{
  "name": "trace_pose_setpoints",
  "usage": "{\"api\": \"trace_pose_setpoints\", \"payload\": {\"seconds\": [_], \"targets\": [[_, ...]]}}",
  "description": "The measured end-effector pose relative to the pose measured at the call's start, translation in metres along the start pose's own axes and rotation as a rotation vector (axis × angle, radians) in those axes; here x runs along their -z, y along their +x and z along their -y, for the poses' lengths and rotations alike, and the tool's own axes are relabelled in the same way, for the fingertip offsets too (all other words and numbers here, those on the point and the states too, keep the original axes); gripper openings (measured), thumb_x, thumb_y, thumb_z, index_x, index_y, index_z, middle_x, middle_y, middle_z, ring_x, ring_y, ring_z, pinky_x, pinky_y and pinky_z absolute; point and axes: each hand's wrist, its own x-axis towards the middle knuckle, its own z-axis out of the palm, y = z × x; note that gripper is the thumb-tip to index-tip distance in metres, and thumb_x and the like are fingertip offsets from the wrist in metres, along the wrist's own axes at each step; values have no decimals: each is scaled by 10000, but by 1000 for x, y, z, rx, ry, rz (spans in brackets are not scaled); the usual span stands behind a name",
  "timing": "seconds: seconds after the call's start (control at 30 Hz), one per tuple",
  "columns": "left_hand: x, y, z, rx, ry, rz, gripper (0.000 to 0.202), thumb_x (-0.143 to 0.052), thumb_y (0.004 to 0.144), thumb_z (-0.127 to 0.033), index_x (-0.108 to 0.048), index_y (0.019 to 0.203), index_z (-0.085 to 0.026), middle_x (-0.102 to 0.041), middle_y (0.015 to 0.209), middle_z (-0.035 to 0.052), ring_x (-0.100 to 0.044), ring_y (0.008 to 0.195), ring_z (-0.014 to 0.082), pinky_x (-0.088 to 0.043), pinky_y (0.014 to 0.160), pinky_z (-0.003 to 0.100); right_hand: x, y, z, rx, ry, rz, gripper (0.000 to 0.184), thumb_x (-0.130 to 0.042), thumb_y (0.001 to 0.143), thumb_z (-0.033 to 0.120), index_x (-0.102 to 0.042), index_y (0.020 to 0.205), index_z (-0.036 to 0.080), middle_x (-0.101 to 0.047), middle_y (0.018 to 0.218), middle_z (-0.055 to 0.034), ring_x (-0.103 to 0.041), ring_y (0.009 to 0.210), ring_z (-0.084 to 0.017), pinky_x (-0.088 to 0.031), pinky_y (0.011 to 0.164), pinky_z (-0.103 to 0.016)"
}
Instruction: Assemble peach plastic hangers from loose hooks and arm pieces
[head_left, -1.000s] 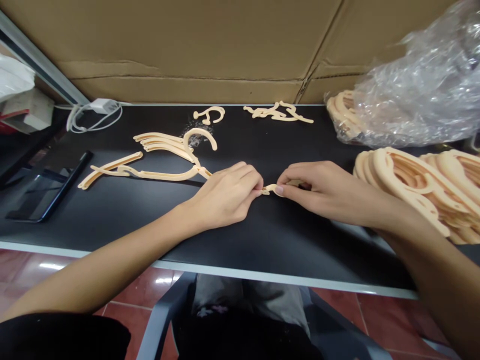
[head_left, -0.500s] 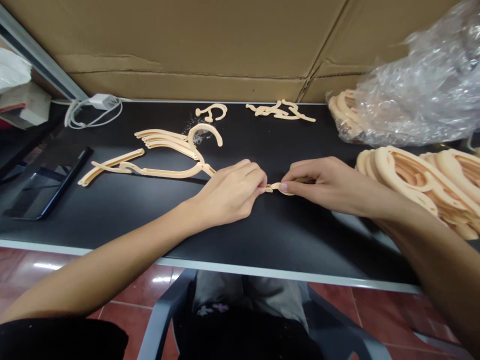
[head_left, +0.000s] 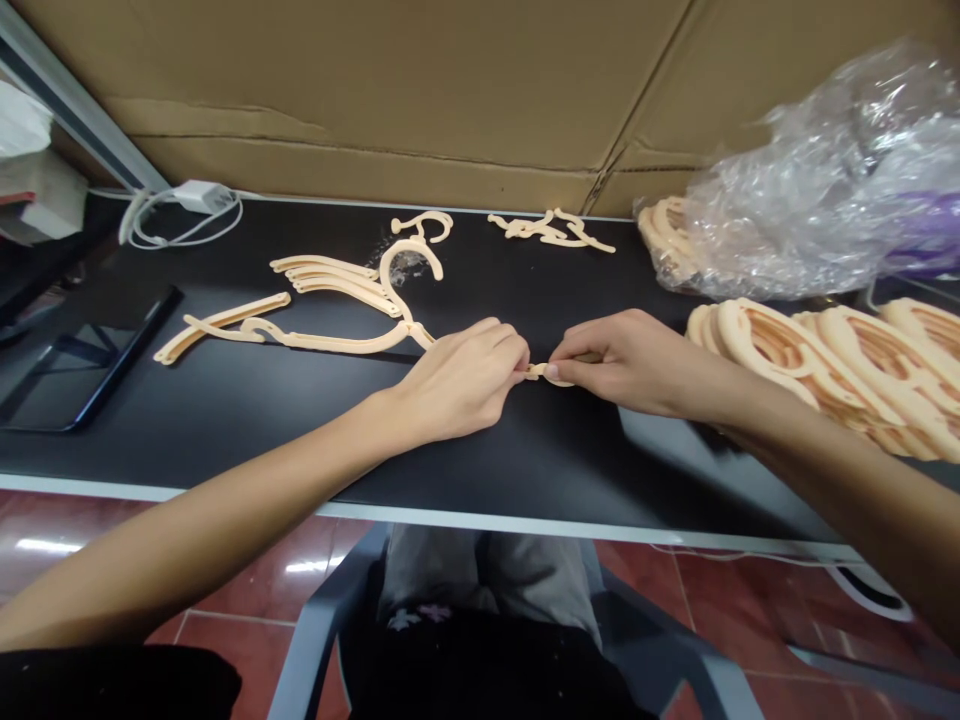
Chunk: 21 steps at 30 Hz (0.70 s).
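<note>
My left hand point(head_left: 463, 378) and my right hand point(head_left: 622, 360) meet over the middle of the black table point(head_left: 480, 450), both pinched on one small cream plastic piece point(head_left: 537, 371) between their fingertips. Most of the piece is hidden by the fingers. Just left of my left hand lies a group of cream plastic hangers point(head_left: 330, 300) with a hook point(head_left: 409, 255), flat on the table. To the right of my right hand, a thick stack of cream hangers point(head_left: 832, 370) lies on its side.
Small cream offcuts point(head_left: 551, 230) and a curled hook piece point(head_left: 424, 225) lie near the cardboard wall point(head_left: 420, 90). A clear plastic bag point(head_left: 825, 190) with more hangers sits back right. A dark phone point(head_left: 82, 370) and a white charger cable point(head_left: 184, 210) lie left. A chair point(head_left: 352, 610) is below.
Both hands have stayed pinched on the small piece and drawn slightly closer together. The view has shifted a little, so the table contents sit slightly further left.
</note>
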Motion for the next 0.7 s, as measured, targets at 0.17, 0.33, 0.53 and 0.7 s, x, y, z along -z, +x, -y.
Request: {"api": "trace_pose_setpoints", "payload": {"seconds": [0.17, 0.33, 0.53, 0.7], "targets": [[-2, 0, 1, 5, -6, -13, 120, -493, 961, -116, -596, 909, -148, -675, 917, 78, -594, 878, 212, -486, 760, 336, -4, -8, 11, 62, -177, -96, 275, -557, 923, 331, -757, 766, 226, -742, 822, -24, -603, 678, -166, -340, 594, -306], [-3, 1, 1, 42, -61, -33, 100, -524, 946, -120, -594, 883, -153, -668, 884, 62, -603, 862, 206, -481, 746, 333, -9, -14, 15, 130, -299, -166, 314, -532, 966, 344, -745, 778, 210, -720, 829, -47, -616, 696, -182, -305, 567, -311], [-1, 2, -1, 122, -121, -64, 98, -562, 900, -99, -583, 837, -171, -646, 840, 31, -604, 809, 186, -458, 699, 315, -16, -16, 2, 290, -262, -248, 311, -501, 1000, 313, -755, 863, 197, -710, 823, -67, -628, 798, -203, -382, 625, -315], [0, 1, -3, 145, -156, -80, 108, -579, 881, -88, -571, 816, -174, -639, 821, 20, -596, 802, 179, -454, 695, 304, -26, -20, -2, 335, -284, -344, 349, -465, 1027, 306, -760, 894, 176, -738, 858, -90, -647, 832, -213, -427, 656, -328]]}}
